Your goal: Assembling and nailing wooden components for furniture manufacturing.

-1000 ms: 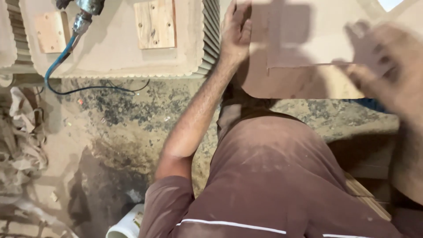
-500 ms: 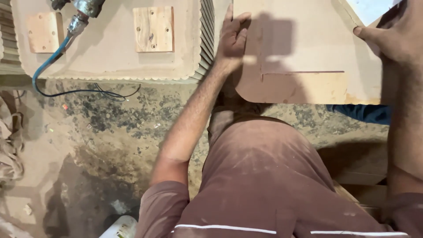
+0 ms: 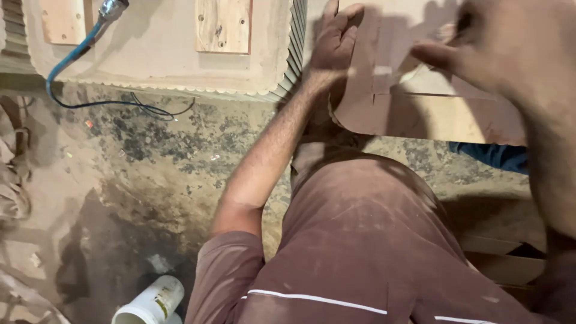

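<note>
A flat brown board (image 3: 420, 117) lies in front of me at the upper right, with a pale strip along its lower part. My left hand (image 3: 332, 45) rests flat on the board's left edge, arm stretched out, fingers straight and holding nothing. My right hand (image 3: 489, 57) is blurred and hovers over the right half of the board, with a finger reaching left. Whether it holds anything is not visible. My brown shirt fills the lower middle of the view.
To the left lies a pale carved panel (image 3: 150, 54) with a scalloped edge and two wooden blocks (image 3: 223, 25) on it. A blue air hose (image 3: 67, 65) runs to a metal tool (image 3: 111, 8). A white bucket (image 3: 150, 303) stands on the dusty floor. Wooden planks (image 3: 504, 255) are at the lower right.
My right hand has left the board's right edge and moved left over the board. My left hand stays on the left edge. The view has shifted slightly.
</note>
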